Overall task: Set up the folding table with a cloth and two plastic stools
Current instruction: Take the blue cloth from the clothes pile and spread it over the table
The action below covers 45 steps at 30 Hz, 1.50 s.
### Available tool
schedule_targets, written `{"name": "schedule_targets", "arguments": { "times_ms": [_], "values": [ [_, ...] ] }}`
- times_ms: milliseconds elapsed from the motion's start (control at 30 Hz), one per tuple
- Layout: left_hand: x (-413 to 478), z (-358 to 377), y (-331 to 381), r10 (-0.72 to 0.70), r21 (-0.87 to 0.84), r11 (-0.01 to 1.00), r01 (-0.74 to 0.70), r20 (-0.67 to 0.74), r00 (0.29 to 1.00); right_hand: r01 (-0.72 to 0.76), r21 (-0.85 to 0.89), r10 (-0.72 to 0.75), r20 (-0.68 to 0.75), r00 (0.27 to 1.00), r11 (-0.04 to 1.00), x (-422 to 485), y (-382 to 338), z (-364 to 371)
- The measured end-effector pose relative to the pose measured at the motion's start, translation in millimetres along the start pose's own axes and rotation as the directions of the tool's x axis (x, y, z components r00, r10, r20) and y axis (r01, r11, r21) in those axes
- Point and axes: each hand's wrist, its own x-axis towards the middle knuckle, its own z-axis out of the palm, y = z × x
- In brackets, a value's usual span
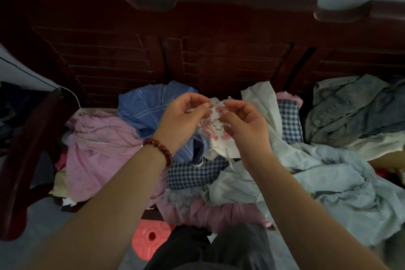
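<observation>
Pinching white pink-embroidered cloth (215, 138) w/ fingers of left hand (183, 121) & right hand (244, 126), raised over clothes-heaped wooden settee (219, 50); pink plastic stool (149, 237) below.

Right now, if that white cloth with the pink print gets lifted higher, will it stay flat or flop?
Probably floppy: the white cloth sags and creases below the grip of the left hand and right hand. Likely light, since fingertip pinches alone hold it. Its loose threads might snag on the pile.

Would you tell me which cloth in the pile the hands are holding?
The white cloth with pink pattern, pinched by the left hand and right hand; the rest lie unheld.
</observation>
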Motion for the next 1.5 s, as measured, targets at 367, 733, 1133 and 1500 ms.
{"name": "schedule_targets", "arguments": {
  "times_ms": [367,733,1133,1500],
  "values": [
    [62,-53,-40,-0.132,-0.012,0.991,0.132,0.003,0.991,-0.018,-0.218,0.011,-0.033,0.999,0.976,59,42,53],
    [117,-63,-114,-0.266,0.130,0.956,0.264,-0.003,0.964,-0.144,-0.466,0.145,-0.035,0.989,0.873,138,115,85],
    [132,-64,-149,-0.316,0.159,0.931,0.329,-0.104,0.943,-0.255,-0.684,0.280,-0.078,0.957,0.683,159,137,102],
    [103,-72,-122,-0.247,0.363,0.892,0.269,-0.108,0.963,-0.174,-0.443,0.139,-0.110,0.984,0.879,111,103,100]
  ]
}}
